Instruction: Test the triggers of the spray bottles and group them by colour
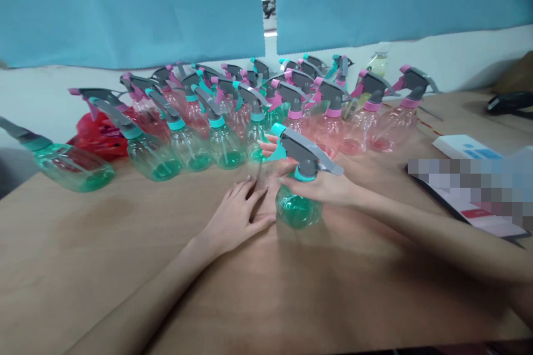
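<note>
My right hand [328,188] is around the upper body of a green spray bottle [298,208], just below its turquoise collar. The thumb lies across the near side, and the fingertips stick out behind the grey and turquoise trigger head. This bottle appears upright, at or very near the tabletop. To its left, my left hand [235,213] rests flat on the wood with fingers spread and nothing in it. Beyond both hands stand rows of spray bottles, such as a green one [227,150] with a turquoise collar and a pink one [385,130] with a pink collar.
A red plastic bag [100,136] lies behind the left-hand bottles. On the right are a white box [466,147], a blurred-out flat item [470,194] and a black object [510,102]. Blue blinds [133,11] hang behind the wooden table [200,299].
</note>
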A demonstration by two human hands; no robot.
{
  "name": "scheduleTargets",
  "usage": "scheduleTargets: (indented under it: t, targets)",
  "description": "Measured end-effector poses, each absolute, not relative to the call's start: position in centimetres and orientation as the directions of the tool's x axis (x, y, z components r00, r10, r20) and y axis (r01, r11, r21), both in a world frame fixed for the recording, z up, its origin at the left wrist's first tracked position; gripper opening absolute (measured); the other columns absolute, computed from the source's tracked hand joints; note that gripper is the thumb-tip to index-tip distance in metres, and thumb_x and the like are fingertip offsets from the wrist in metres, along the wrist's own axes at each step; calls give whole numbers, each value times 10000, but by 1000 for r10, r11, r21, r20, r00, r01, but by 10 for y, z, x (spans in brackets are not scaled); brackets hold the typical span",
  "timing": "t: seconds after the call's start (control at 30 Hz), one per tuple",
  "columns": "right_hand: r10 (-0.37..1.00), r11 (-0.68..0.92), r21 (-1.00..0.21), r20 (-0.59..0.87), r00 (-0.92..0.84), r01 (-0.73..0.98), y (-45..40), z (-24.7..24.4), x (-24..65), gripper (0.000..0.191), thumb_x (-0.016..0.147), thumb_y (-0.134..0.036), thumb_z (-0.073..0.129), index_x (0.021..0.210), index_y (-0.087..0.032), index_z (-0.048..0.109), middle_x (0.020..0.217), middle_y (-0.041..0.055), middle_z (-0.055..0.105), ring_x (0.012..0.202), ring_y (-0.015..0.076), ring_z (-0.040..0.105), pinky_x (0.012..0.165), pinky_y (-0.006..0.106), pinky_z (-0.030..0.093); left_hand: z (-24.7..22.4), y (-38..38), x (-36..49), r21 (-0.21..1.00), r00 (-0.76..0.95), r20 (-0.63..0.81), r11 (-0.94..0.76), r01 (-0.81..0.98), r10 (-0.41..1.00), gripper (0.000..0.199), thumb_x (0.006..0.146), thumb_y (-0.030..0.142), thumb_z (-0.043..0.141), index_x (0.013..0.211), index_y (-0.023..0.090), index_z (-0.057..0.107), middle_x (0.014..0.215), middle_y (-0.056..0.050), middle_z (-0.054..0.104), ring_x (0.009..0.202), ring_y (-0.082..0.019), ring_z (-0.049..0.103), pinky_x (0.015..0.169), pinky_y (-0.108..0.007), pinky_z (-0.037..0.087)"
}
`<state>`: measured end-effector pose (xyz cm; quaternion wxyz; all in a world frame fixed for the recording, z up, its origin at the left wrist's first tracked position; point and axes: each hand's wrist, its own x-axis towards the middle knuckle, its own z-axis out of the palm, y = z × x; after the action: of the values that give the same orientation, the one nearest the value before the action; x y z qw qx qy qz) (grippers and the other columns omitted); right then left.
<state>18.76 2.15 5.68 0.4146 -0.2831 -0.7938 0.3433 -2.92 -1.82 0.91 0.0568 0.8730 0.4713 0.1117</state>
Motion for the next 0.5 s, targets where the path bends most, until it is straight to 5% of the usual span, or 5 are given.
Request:
scheduleTargets:
  t: [0.5]
  targets:
    - [765,604,-760,468,-443,239,18,62,188,198,736,-237,560,904,-275,658,755,-9,679,782,204,631,768,372,526,8,-15,-31,159,536,127,-551,819,835,643,907,583,493,1390,160,450,1462,-185,406,1372,-352,327,1083,-521,306]
